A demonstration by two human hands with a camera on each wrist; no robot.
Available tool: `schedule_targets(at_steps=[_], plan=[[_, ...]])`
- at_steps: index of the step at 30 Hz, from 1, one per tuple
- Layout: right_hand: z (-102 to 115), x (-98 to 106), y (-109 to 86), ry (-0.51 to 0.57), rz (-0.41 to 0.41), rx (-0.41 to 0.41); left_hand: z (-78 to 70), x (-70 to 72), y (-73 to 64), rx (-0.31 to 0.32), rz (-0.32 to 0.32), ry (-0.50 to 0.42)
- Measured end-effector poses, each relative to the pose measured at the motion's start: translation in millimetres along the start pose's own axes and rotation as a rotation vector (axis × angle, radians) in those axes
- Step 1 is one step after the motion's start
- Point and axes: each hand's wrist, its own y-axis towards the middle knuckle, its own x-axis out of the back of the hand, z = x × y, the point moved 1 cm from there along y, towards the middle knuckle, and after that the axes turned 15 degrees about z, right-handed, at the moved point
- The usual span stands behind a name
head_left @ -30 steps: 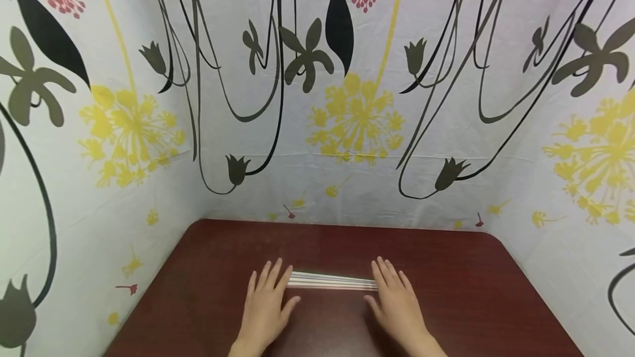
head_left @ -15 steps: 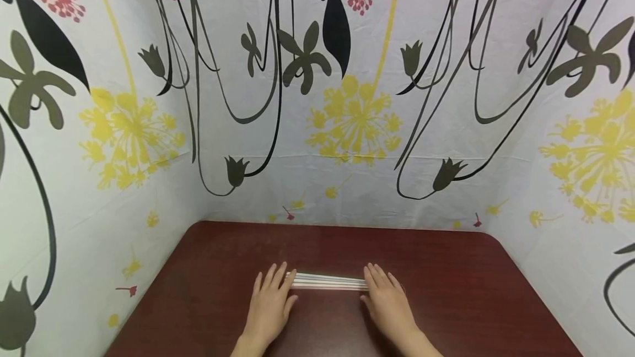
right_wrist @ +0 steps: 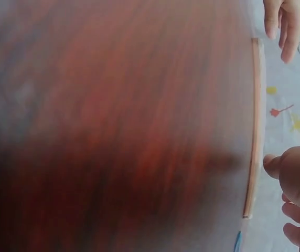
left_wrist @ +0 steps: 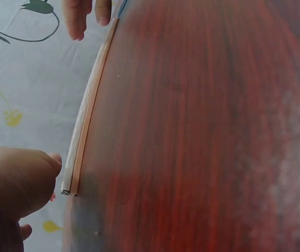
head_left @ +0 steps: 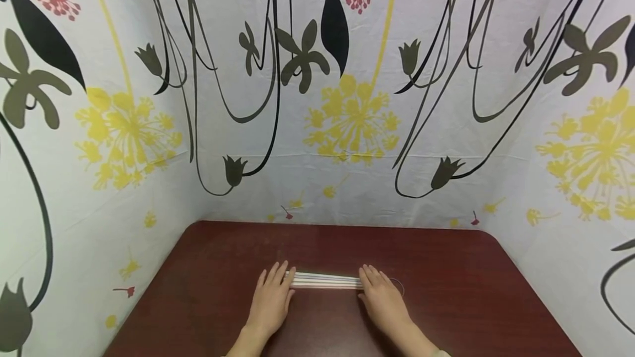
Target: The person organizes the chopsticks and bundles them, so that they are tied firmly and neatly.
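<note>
A bundle of long, thin, pale strips [head_left: 326,280] lies crosswise on the table, its near edge pinkish. Over its left end rests my left hand [head_left: 269,303], fingers straight and pointing forward. My right hand [head_left: 384,296] lies likewise over the other end, hiding it in the head view. Beyond that hand curves a thin cord loop [head_left: 399,284]; it looks blue in the right wrist view, where a piece of the cord [right_wrist: 238,241] shows near the bundle's end. From the left wrist, the strips [left_wrist: 84,128] appear edge-on, with the thumb beside them.
The dark red-brown table [head_left: 198,302] has rounded far corners. White cloth [head_left: 317,191] printed with yellow, red and grey-green flowers hangs behind it and along both sides.
My right hand has slid left along the bundle, shortening the visible stretch between the hands and exposing the cord loop on its right. My left hand has shifted only slightly.
</note>
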Motion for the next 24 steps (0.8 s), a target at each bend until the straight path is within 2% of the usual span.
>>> schedule_targets(at_steps=[8,16,24], plan=[[-4.2,-10.3,6.9,-0.048,0.005,0.039,-0.6,-5.7,5.0,0.003,0.042,0.012],[-6.5,-19.0,15.8,-0.041,0.025,0.081,0.1,-12.2,9.3,-0.013,0.096,0.025],[-8.9,-22.8,24.0,-0.042,-0.052,0.135,1.1,-12.6,14.5,-0.060,0.087,0.080]])
